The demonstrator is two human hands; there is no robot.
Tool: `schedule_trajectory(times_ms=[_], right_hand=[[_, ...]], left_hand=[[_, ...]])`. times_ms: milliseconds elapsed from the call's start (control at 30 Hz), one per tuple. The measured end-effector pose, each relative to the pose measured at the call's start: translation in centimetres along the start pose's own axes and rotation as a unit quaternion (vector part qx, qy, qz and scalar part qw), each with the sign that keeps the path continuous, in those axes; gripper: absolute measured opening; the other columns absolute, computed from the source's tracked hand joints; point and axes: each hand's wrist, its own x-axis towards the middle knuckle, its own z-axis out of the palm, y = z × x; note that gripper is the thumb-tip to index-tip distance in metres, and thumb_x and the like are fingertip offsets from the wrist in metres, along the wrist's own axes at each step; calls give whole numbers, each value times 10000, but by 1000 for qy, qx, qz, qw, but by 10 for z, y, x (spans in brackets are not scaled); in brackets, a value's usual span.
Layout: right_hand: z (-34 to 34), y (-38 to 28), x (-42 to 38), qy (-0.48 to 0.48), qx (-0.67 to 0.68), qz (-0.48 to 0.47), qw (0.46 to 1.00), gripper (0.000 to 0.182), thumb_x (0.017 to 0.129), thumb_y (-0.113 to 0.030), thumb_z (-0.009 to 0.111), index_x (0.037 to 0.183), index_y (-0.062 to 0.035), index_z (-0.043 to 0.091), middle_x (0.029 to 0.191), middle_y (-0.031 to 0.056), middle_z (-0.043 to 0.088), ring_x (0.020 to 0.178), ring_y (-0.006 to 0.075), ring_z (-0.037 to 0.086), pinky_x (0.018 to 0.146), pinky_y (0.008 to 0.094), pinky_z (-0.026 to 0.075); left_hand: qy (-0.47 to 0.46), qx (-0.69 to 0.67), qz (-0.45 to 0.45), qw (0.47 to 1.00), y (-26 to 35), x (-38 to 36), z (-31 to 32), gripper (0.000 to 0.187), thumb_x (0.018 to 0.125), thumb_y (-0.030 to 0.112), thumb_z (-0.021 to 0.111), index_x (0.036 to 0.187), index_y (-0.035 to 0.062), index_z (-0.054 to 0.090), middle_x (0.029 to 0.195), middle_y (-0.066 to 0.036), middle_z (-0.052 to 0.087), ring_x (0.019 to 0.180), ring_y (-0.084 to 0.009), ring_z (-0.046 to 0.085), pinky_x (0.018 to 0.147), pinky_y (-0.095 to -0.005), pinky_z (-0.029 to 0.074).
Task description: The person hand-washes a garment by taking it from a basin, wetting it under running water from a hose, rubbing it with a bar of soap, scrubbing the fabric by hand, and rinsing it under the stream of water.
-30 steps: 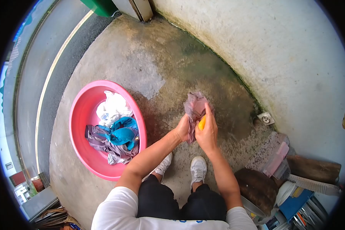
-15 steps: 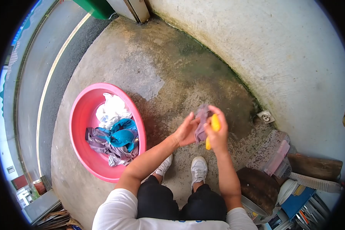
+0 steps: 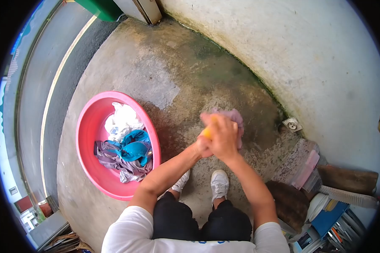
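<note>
My right hand (image 3: 224,139) is closed over a yellow bar of soap (image 3: 207,132), pressing it across my left hand (image 3: 204,146). A wet-looking mauve cloth (image 3: 237,120) is held in my left hand and sticks out beyond the right hand's fingers. Motion blurs both hands, and the left fingers are mostly hidden beneath the cloth and the right hand. To the left, a pink basin (image 3: 83,158) stands on the floor. In it lie a white garment (image 3: 123,120), a teal garment (image 3: 135,151) and greyish-purple clothes (image 3: 133,168).
Damp, stained concrete (image 3: 156,71) spreads around my white shoes (image 3: 219,185). A pale wall (image 3: 291,55) runs along the right, with a small socket (image 3: 292,124) low beside it. Wooden boards (image 3: 346,179) and assorted clutter stand at lower right. A road (image 3: 46,84) passes on the left.
My right hand has swung left across my left hand, carrying the soap with it. The mauve cloth now shows on the right hand's far side. Basin and clothes have stayed put.
</note>
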Motion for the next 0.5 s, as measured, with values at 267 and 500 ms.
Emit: schedule_trajectory(times_ms=[267,500], right_hand=[[26,63,1,194,133,264,935,462,905,-426,469,1268,-144,428,1019,105,528,967,247,512,796,402,394],[70,78,-49,101,743,404,524,539,931,-455,388,1332,-97,357,1236,78,480,1149,212,464,968,356,387]], left_hand=[[85,45,-27,995,6,6,31,469,943,309,337,1299,10,396,1299,-136,466,1189,-282,456,1023,-454,337],[58,18,-32,998,24,4,64,527,913,315,371,1304,-38,378,1314,-166,454,1203,-311,446,1053,-472,287]])
